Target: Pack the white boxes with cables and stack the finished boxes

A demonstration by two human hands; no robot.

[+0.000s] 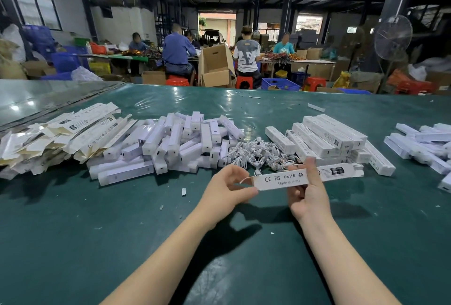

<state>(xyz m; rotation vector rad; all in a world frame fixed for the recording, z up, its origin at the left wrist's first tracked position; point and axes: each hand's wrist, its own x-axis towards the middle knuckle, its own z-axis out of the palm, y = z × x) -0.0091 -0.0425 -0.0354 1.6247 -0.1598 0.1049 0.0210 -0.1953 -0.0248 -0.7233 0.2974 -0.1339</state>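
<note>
Left hand [229, 187]: curled, thumb and fingertips pinching the left end of the white box [280, 180], just above the bench [97, 219].
Right hand [308, 197]: clamped on the middle of the same box, one finger standing up past its top edge, the rest curled under it.
White box, axis: long side running left to right, roughly along the near edge of the bench, right end slightly farther away.
White box, facing: printed side toward the camera, reading CE, FC, RoHS, Made in china.
White box, place: held in the air over the middle of the bench, just in front of the cables [258, 153].
Cables: loose white tangle lying on the bench, behind both hands.
Finished boxes [329, 136]: stacked in layers right of the cables, long sides angled toward the far left.
Loose box heap [175, 143]: jumbled left of the cables.
Flat sleeves [61, 133]: piled near the left edge.
Right-edge pile [424, 143]: more white boxes, well apart from the stack.
</note>
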